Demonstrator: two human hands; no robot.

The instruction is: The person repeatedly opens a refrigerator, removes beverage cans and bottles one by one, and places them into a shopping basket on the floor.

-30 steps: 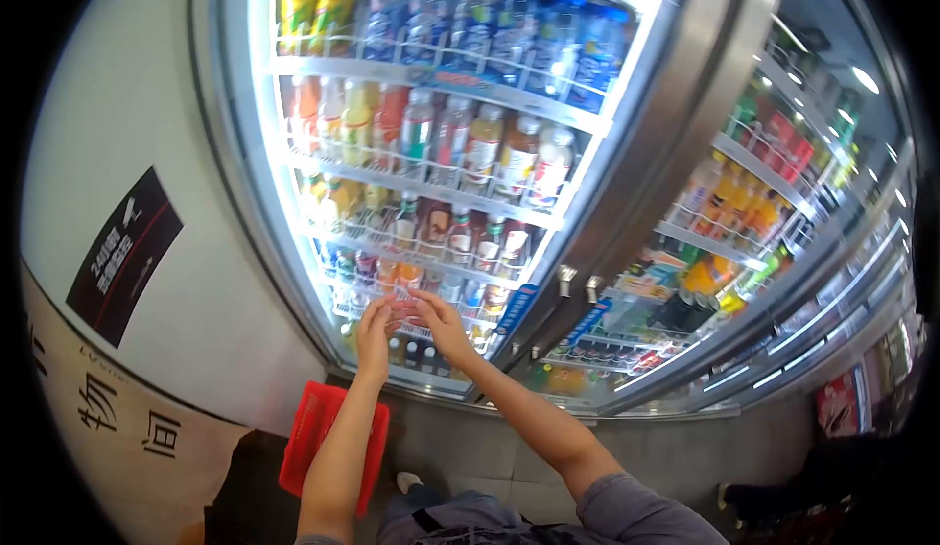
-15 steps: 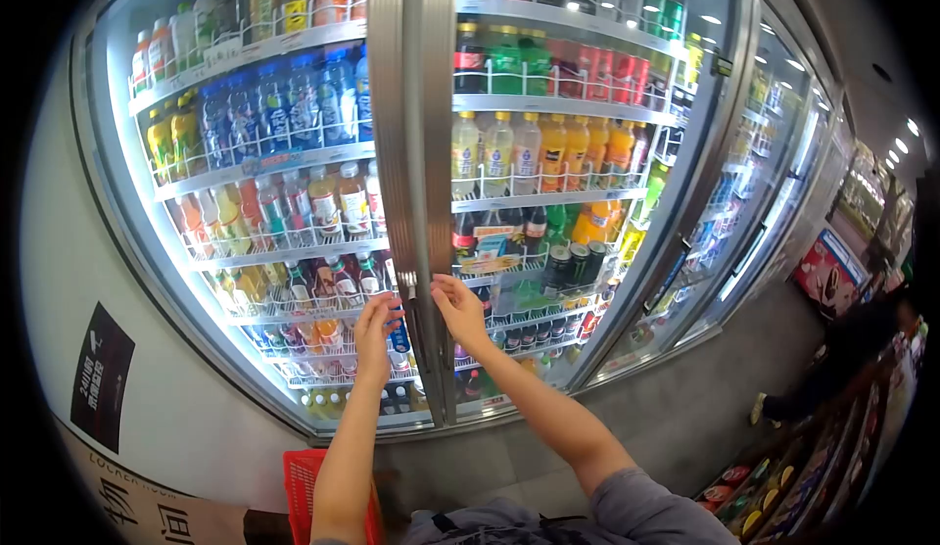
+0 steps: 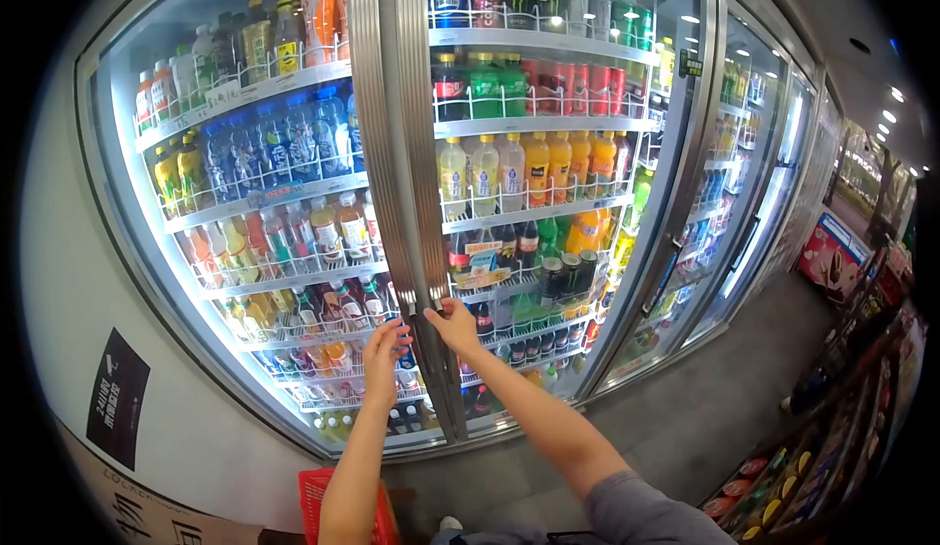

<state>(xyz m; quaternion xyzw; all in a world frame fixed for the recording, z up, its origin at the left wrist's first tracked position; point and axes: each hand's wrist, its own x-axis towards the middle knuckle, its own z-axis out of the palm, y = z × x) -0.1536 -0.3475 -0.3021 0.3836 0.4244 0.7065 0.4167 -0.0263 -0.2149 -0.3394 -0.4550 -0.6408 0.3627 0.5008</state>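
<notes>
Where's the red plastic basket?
In the head view, the red plastic basket is at bottom left, partly behind the bare left forearm, near the white wall.

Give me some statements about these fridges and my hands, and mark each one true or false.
1. The left hand and right hand are both in front of the fridge doors. True.
2. The two fridge doors nearest the hands stand wide open. False: they are shut.
3. The red cans stand one shelf above the orange bottles. True.
4. The left hand is holding a bottle. False: no bottle is in it.
5. The basket is red. True.
</notes>
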